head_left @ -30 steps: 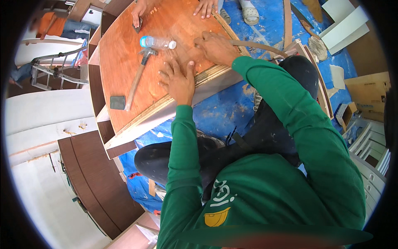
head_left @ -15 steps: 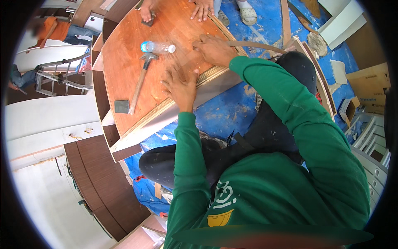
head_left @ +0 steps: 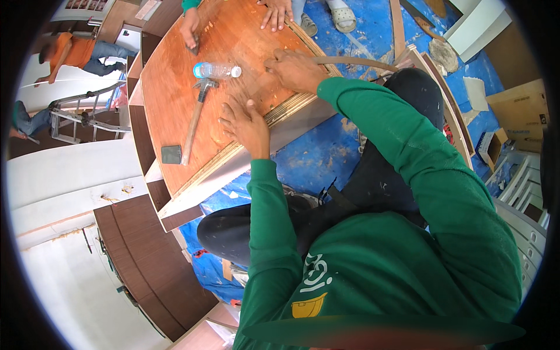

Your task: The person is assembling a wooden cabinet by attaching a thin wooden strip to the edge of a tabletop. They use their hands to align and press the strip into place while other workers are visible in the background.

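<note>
My left hand [head_left: 248,123] lies flat with fingers spread on a curved reddish plywood panel [head_left: 175,99], close to its layered near edge. My right hand [head_left: 294,69] rests farther along that edge, its fingers curled over the end of a thin bent wooden strip [head_left: 361,60] that runs off to the right. A hammer [head_left: 195,119] with a wooden handle lies on the panel left of my left hand. A clear plastic bottle [head_left: 217,70] lies on its side by the hammer head. A small dark square block [head_left: 171,154] sits near the handle's end.
Another person's two hands [head_left: 274,13] press on the panel's far side. A blue tarp [head_left: 326,146] covers the floor. Dark brown curved panels [head_left: 146,268] stand at the lower left. A ladder [head_left: 81,116] and another person are at the far left; a cardboard box [head_left: 519,111] at the right.
My left hand has slid a little along the panel near the edge, fingers staying spread. My right hand stays on the strip. The view has shifted slightly.
</note>
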A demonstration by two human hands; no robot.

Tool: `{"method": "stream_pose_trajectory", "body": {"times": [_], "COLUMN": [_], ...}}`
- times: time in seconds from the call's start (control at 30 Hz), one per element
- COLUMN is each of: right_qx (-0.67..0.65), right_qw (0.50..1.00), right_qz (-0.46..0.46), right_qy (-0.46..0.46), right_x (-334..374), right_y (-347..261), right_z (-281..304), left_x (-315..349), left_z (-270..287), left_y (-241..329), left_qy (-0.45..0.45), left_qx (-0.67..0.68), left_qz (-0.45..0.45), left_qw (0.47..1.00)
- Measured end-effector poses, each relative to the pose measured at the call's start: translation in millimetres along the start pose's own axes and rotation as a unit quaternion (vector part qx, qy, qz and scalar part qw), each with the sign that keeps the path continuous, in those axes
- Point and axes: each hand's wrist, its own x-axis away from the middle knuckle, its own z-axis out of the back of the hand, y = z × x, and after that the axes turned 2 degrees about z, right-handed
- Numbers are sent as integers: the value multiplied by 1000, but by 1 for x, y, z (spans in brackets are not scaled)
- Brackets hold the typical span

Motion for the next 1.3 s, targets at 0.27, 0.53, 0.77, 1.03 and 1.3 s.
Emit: {"method": "stream_pose_trajectory", "body": {"times": [0.27, 0.53, 0.77, 1.03, 1.3], "right_qx": [-6, -4, -4, -18, 8], "right_qw": [1000, 1000, 1000, 1000, 997], "right_qz": [0, -4, 1, -1, 50], "right_qy": [-1, -18, 5, 8, 58], "right_x": [0, -1, 1, -2, 0], "right_y": [-2, -3, 3, -4, -2], "right_z": [-2, 4, -1, 1, -8], "left_x": [-31, -30, -30, -56, 31], "left_z": [-6, 31, 37, 21, 113], "left_y": [1, -6, 9, 13, 7], "left_qy": [54, 44, 4, -8, -318], "left_qx": [-98, 25, -83, -165, 103], "left_qz": [-42, -132, -252, -374, -93], "left_qw": [993, 990, 964, 913, 938]}}
